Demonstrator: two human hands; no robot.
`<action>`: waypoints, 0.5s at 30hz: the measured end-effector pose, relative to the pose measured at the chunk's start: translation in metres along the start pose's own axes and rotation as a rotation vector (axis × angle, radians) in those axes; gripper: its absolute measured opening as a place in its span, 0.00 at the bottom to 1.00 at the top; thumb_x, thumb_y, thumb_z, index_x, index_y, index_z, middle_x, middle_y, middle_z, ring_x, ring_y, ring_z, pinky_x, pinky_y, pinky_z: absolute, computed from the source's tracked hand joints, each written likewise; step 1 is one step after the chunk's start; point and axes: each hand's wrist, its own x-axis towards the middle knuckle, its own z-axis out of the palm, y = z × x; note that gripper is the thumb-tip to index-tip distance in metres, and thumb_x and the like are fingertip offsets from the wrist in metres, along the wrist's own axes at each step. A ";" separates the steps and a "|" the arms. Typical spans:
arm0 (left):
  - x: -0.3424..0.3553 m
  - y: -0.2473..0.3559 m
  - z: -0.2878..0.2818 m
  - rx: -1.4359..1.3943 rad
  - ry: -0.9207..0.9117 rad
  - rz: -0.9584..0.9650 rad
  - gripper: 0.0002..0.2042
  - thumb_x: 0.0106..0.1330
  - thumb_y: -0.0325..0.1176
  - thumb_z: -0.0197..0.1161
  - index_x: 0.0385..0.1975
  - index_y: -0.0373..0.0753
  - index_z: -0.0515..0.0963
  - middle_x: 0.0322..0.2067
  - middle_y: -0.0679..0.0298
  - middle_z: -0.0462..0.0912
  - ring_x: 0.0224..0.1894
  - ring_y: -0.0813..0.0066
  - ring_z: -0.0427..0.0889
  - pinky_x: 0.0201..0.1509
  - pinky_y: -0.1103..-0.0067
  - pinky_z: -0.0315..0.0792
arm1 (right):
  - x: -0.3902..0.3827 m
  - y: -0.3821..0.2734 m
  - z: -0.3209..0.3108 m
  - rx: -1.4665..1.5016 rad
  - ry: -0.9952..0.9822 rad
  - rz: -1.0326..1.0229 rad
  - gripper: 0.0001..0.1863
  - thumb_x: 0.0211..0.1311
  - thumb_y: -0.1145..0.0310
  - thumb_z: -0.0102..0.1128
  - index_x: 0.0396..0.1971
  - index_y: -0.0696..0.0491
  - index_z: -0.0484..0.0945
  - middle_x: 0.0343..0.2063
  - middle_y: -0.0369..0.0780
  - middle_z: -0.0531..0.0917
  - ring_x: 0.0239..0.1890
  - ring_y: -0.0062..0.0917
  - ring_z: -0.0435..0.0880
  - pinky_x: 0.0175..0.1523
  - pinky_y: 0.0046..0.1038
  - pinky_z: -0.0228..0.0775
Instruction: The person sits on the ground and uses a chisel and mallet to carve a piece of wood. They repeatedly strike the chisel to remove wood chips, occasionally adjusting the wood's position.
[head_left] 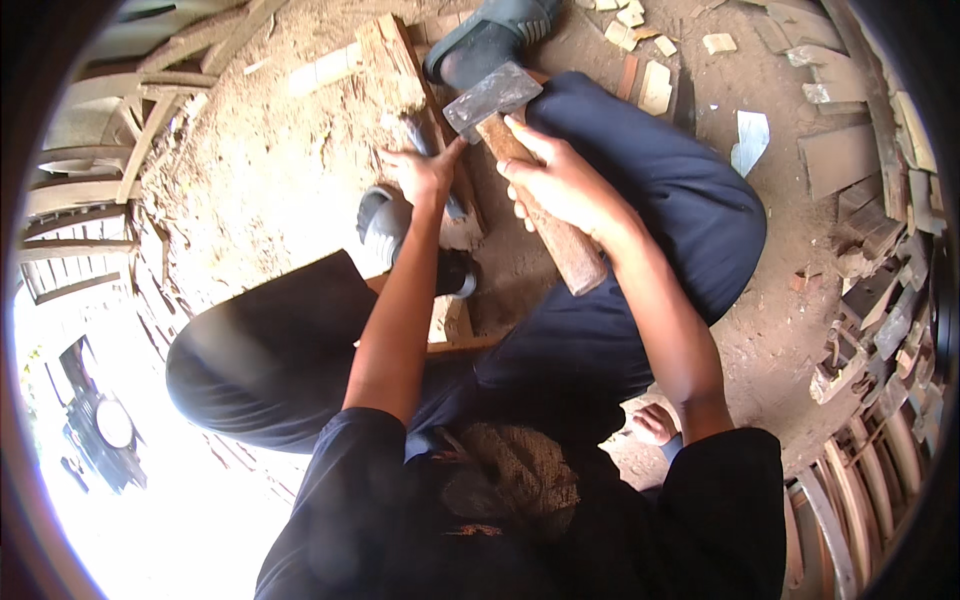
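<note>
My right hand [565, 185] is closed round the wooden handle of a hammer [567, 240]. Its blocky grey metal head [492, 100] points away from me, above my right shin. To the left, my left hand [425, 175] has its thumb and a finger spread apart, the thumb tip close to the hammer head. A dark metal bar [455, 205] shows on both sides of that hand, along a rough wooden plank [400, 65]. The hand hides the bar's middle and some of its own fingers.
My feet wear dark sandals, one [505, 25] beyond the hammer and one [383, 225] beside my left wrist. Wood offcuts [655, 88] lie on the dirt floor. Scrap wood [870, 260] is piled at right. Bare skin [653, 425], perhaps another person's, shows under my right arm.
</note>
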 end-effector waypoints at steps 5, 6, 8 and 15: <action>-0.005 0.003 0.006 0.120 0.037 0.041 0.55 0.44 0.50 0.75 0.64 0.21 0.50 0.53 0.34 0.70 0.56 0.41 0.73 0.59 0.62 0.69 | -0.018 0.001 -0.013 0.078 0.075 -0.050 0.37 0.67 0.68 0.57 0.72 0.50 0.49 0.19 0.35 0.75 0.18 0.18 0.75 0.24 0.26 0.74; -0.004 0.000 0.006 0.101 0.042 0.063 0.53 0.44 0.50 0.75 0.64 0.23 0.52 0.52 0.34 0.71 0.54 0.41 0.74 0.58 0.62 0.70 | -0.023 0.000 -0.015 0.090 0.108 -0.045 0.37 0.67 0.69 0.56 0.72 0.49 0.49 0.20 0.35 0.75 0.18 0.18 0.75 0.24 0.26 0.74; 0.002 0.004 0.007 0.085 0.034 0.051 0.53 0.45 0.50 0.75 0.64 0.23 0.52 0.51 0.34 0.72 0.54 0.41 0.74 0.58 0.62 0.70 | -0.030 -0.002 -0.021 0.108 0.176 -0.036 0.37 0.67 0.69 0.56 0.73 0.48 0.48 0.20 0.34 0.74 0.19 0.17 0.75 0.24 0.25 0.74; 0.019 0.011 0.002 0.132 -0.018 0.041 0.52 0.47 0.51 0.74 0.65 0.23 0.52 0.51 0.34 0.73 0.53 0.42 0.76 0.58 0.62 0.71 | -0.034 0.000 -0.040 0.121 0.297 0.024 0.36 0.68 0.71 0.54 0.73 0.45 0.49 0.23 0.33 0.74 0.19 0.17 0.74 0.23 0.24 0.72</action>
